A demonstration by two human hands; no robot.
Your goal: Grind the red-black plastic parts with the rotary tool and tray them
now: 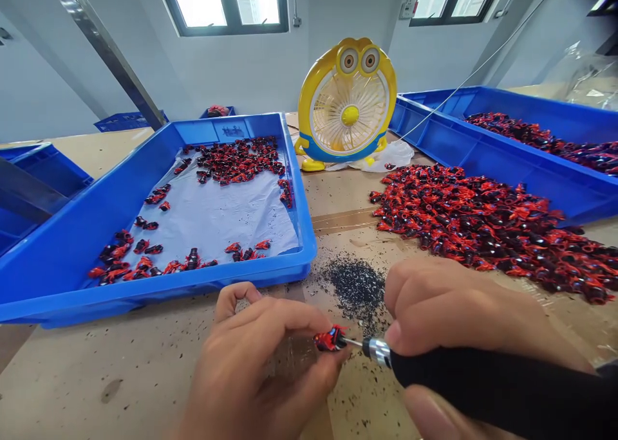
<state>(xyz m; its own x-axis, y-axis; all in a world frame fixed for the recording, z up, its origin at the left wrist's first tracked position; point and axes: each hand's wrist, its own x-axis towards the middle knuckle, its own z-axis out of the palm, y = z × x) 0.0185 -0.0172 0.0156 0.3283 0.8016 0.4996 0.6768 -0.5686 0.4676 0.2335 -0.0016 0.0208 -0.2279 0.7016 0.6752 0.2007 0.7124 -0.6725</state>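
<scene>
Between its thumb and fingers, my left hand (261, 356) pinches a small red-and-black plastic part (330, 339). My right hand (449, 305) grips a black pen-shaped rotary tool (483, 382) with a silver collar. The tool's thin metal bit meets the right end of the part, though I cannot tell how deep it sits. Just beyond both hands a heap of black shavings (355, 285) lies on the brown tabletop (159, 369). A large pile of similar red-and-black parts (473, 215) spreads out at the right.
A blue tray (309, 234) lined with a white sheet stands at the left, holding scattered parts. A yellow cartoon-shaped fan (348, 105) stands at the back. Another blue tray (434, 125) with parts is at the right. A thin cord (463, 83) slants down to the table.
</scene>
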